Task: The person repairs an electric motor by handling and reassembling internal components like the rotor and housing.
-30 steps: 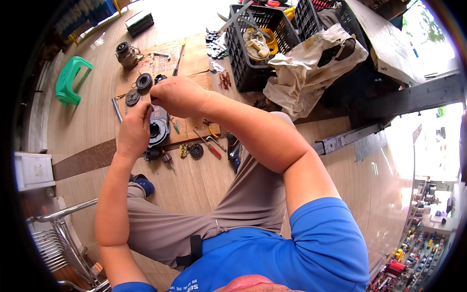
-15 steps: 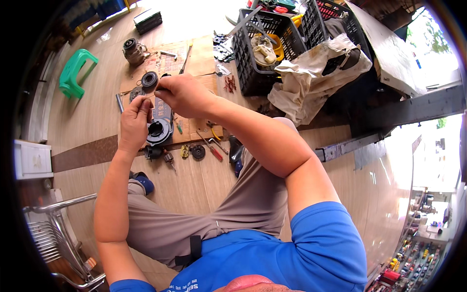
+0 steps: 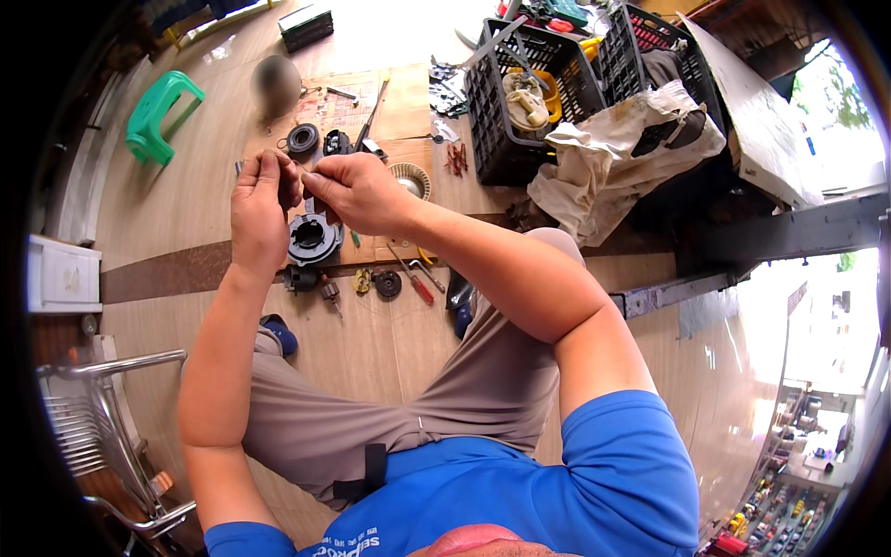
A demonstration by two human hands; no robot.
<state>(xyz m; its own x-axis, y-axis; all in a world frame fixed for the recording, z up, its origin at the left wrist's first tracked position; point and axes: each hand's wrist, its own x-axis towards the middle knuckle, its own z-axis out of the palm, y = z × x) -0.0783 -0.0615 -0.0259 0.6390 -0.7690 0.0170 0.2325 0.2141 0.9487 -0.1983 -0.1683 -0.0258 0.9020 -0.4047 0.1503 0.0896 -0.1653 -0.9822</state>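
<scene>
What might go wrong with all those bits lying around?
The right shoe might step on the red-handled screwdriver nearby. The round black part could get kicked. The left hand and right hand work close together; anything tiny there, too small to make out, might drop.

Blue short-sleeved shirt (image 3: pixel 520 487), white chest print (image 3: pixel 357 543), grey-brown trousers (image 3: pixel 464 390), black waist strap (image 3: pixel 374 464), dark blue shoes (image 3: pixel 283 338)

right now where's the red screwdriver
In the head view, the red screwdriver lies low, just right of centre-left, between the black disc on its left and the person's right shoe on its right.
</scene>
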